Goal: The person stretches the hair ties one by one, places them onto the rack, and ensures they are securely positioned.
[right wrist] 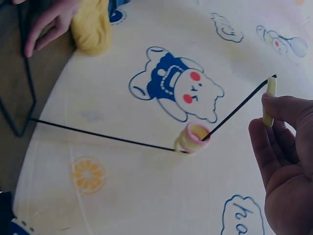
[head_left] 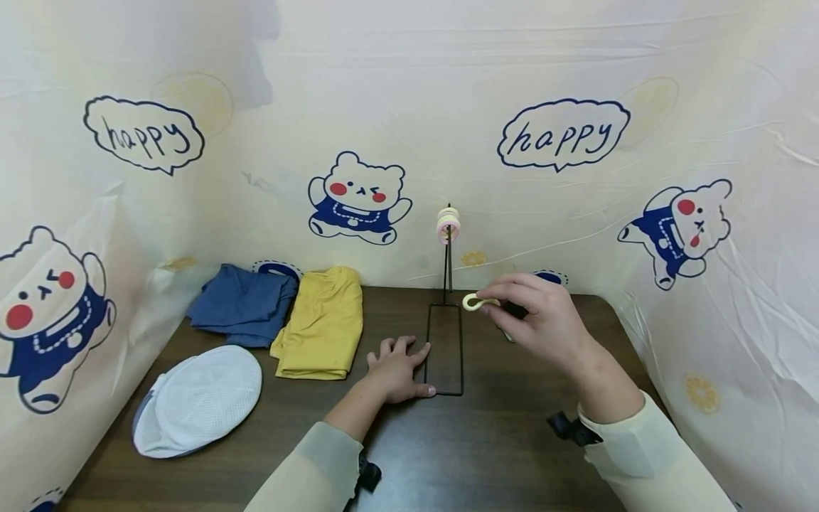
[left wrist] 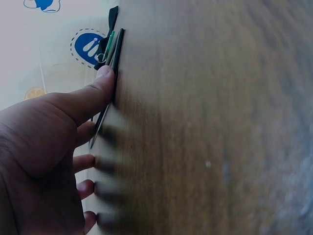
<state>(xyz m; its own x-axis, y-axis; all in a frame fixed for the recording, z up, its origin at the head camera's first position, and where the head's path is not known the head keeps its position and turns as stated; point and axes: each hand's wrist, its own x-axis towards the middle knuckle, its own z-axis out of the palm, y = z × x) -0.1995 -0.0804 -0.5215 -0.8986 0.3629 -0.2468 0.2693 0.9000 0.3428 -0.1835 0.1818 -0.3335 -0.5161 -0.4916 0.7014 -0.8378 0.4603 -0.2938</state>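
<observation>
**Ring held beside wire stand on dark table**

A dark wooden table (head_left: 486, 448) stood inside cartoon-bear sheeting (head_left: 576, 85). At its left lay a white mesh cap (head_left: 198, 398), a folded yellow garment (head_left: 320, 320) and a crumpled blue one (head_left: 239, 302). Near the middle stood a black wire stand (head_left: 446, 348), its rectangular base flat on the table and its upright post carrying stacked pink and yellow rings (head_left: 448, 224). The left hand (head_left: 397, 370) lay flat, fingers straight, thumb pressing the base's edge. The right hand (head_left: 544, 316) pinched a pale yellow ring (head_left: 472, 302) between thumb and fingertips, just beside the post and below the stacked rings.
</observation>
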